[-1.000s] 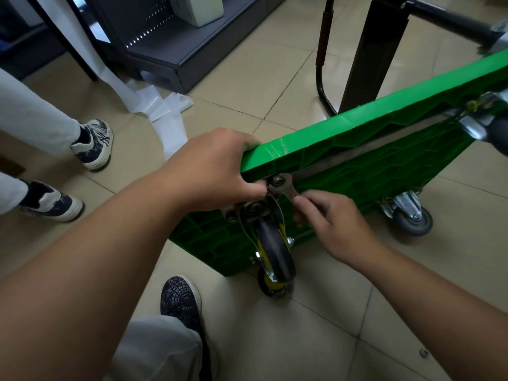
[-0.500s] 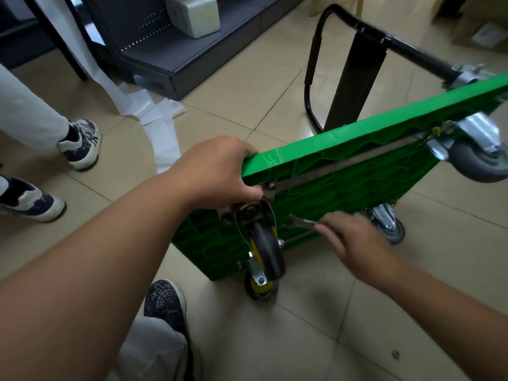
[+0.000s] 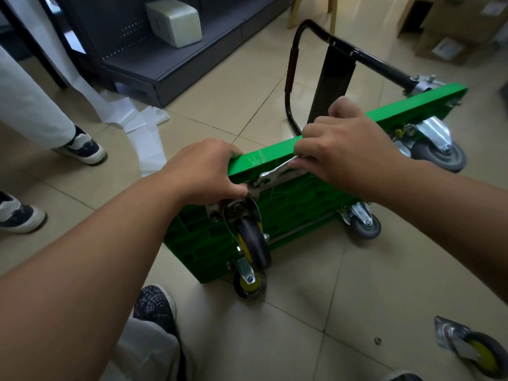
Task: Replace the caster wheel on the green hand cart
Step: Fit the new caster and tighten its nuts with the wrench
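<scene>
Beige floor tiles (image 3: 343, 312) fill most of the view, with a dark grey shelving unit (image 3: 176, 64) at the top left that carries a white box (image 3: 173, 23). Strips of white paper (image 3: 143, 125) trail from it across the floor. The green hand cart (image 3: 297, 199) stands tipped on one long edge in the middle of the floor, its ribbed underside facing the camera. Its black handle (image 3: 379, 61) lies folded on the far side.

The left hand (image 3: 203, 171) grips the near upper corner of the deck, fingers curled over the edge and the thumb down by the caster's mounting plate. The right hand (image 3: 346, 149) is closed round the shank of a steel wrench (image 3: 275, 171). The wrench head sits on a fastener at that plate, just beside the left thumb.

Below the plate hangs the caster wheel (image 3: 254, 243), which has a black tyre and a yellow hub. A second yellow-hubbed caster (image 3: 248, 284) at the lower near corner touches the tiles. Two grey casters (image 3: 365, 226) (image 3: 439, 152) sit at the far end of the cart.

A loose caster (image 3: 478, 353) lies on the floor at the lower right, with a small nut (image 3: 378, 340) near it. The person's own dark shoe (image 3: 154, 306) shows at the bottom. Another person's sneakers (image 3: 82, 147) stand at the left, and cardboard boxes (image 3: 461, 28) sit at the top right.
</scene>
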`<state>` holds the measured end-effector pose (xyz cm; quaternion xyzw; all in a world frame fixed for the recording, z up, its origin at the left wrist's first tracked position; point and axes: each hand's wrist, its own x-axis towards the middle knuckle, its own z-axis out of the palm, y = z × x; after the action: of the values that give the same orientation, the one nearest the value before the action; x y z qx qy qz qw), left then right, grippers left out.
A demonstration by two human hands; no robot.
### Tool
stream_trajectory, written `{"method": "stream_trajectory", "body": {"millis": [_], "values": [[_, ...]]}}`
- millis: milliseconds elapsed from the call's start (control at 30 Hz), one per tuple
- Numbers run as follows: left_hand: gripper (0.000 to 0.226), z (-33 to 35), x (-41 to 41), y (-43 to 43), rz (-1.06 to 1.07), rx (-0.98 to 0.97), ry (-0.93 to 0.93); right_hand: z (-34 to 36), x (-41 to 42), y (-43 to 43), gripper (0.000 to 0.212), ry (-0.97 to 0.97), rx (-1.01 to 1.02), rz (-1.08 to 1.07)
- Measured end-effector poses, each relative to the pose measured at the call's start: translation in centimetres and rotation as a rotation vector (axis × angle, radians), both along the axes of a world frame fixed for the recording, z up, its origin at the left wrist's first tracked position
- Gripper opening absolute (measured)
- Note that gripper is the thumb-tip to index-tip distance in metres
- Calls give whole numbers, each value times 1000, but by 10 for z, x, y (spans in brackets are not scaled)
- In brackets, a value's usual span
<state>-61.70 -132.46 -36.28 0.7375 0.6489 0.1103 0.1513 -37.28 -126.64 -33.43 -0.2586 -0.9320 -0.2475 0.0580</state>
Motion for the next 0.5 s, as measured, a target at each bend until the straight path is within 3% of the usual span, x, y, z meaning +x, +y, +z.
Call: {"method": "stream_trajectory", "body": {"millis": [333,500], "values": [[28,1,-1,1,-12,-5,10,-8,-20,-12,42,-70,55,-78],[29,0,-1,1,-22,3,10,-36,-9,-18,48,62,-104,-252]]}}
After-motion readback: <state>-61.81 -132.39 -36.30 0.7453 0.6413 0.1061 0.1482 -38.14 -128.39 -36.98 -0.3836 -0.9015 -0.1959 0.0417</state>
